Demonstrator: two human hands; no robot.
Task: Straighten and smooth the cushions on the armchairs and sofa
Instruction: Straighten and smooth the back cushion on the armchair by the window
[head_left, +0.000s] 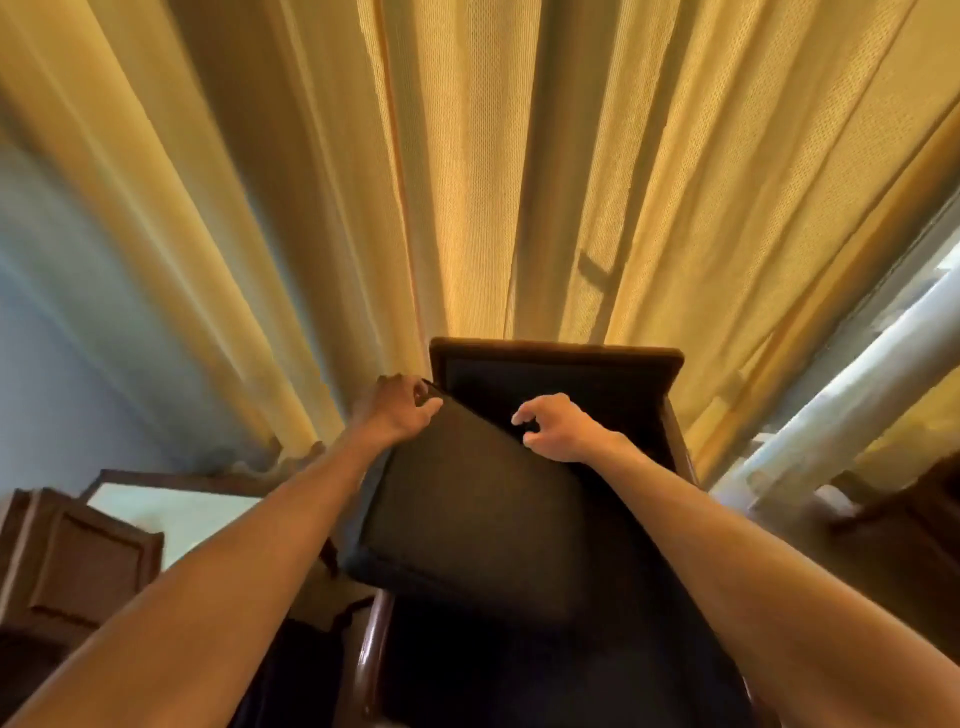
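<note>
A dark wooden-framed armchair (558, 351) stands in front of me with its back toward the curtains. A dark square cushion (467, 509) is tilted up out of the seat, leaning to the left over the left armrest. My left hand (397, 410) grips the cushion's upper left corner, thumb on its face. My right hand (556, 428) hovers at the cushion's upper right edge with curled fingers; nothing is visibly held in it. The seat below is in deep shadow.
Yellow curtains (467, 182) hang close behind the chair. A dark wooden cabinet (67, 561) and a glass-topped side table (171, 509) stand to the left. More dark furniture (904, 525) and a bright window strip (857, 395) lie to the right.
</note>
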